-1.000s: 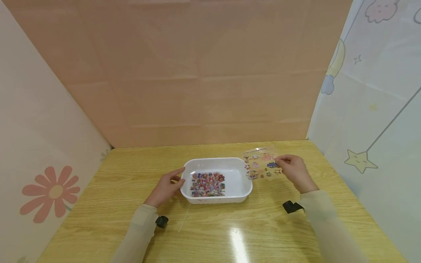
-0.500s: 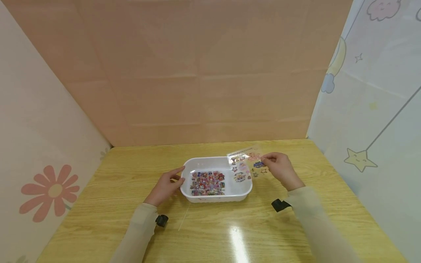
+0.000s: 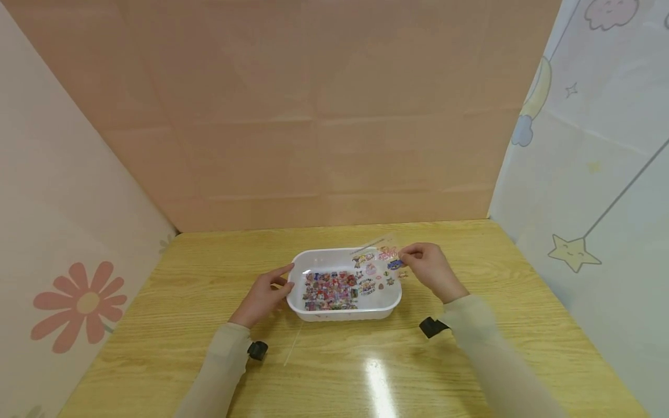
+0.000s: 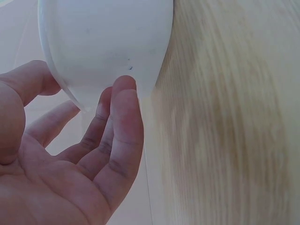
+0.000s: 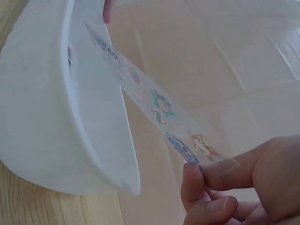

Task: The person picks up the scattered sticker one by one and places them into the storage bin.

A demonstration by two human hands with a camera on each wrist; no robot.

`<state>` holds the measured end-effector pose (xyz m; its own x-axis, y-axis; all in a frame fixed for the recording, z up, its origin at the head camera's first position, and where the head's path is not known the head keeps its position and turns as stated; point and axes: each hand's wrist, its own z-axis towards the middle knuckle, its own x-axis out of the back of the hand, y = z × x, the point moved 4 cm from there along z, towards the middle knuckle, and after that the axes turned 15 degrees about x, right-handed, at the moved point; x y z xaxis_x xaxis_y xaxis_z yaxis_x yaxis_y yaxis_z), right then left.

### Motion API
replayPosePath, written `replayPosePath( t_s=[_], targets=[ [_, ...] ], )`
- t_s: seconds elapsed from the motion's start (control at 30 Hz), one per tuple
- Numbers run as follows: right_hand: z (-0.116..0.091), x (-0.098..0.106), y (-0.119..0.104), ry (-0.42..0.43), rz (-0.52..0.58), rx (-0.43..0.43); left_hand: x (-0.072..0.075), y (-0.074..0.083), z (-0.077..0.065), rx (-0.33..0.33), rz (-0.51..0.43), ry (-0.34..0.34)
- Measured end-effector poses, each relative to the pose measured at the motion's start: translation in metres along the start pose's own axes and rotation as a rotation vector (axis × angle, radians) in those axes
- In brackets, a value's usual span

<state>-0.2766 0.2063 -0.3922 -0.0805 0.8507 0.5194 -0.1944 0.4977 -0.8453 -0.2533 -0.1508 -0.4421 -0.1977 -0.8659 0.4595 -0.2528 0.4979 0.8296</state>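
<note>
A white plastic tray [image 3: 345,317] with rounded corners stands on the table. My left hand [image 3: 262,299] holds its left end; in the left wrist view the thumb lies at the rim and the fingertips [image 4: 125,86] meet the outer wall. Colourful stickers [image 3: 330,291] with crowded pictures lie flat in the left part of the tray. My right hand [image 3: 430,270] pinches the edge of a clear sticker sheet [image 3: 370,270] between thumb and forefinger. This sheet [image 5: 161,110] slants over the tray's right half, its far end dipping inside the rim in the right wrist view.
A thin pale strip [image 3: 292,345] lies on the wood-grain table [image 3: 209,273] near the tray's front left corner. A peach backdrop [image 3: 324,116] rises behind, with patterned side panels at left and right.
My right hand has moved left, bringing the clear sticker sheet from beside the tray to over its right half. The left hand and the tray have stayed in place.
</note>
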Motion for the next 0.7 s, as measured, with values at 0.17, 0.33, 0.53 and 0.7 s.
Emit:
replayPosePath(
  t_s=[0.17,0.33,0.53,0.7],
  targets=[
    [0.001,-0.010,-0.004,-0.020,-0.012,0.004,0.000,-0.003,0.003,0.000,0.005,0.004],
    [0.003,-0.019,-0.009,-0.032,-0.021,0.003,0.000,-0.002,0.002,0.000,0.009,0.002],
    [0.005,-0.031,-0.012,-0.052,-0.028,0.013,0.000,-0.002,0.002,0.004,0.009,0.001],
    [0.005,-0.041,-0.014,-0.073,-0.041,0.031,0.000,-0.001,0.001,-0.001,-0.002,-0.002]
  ],
)
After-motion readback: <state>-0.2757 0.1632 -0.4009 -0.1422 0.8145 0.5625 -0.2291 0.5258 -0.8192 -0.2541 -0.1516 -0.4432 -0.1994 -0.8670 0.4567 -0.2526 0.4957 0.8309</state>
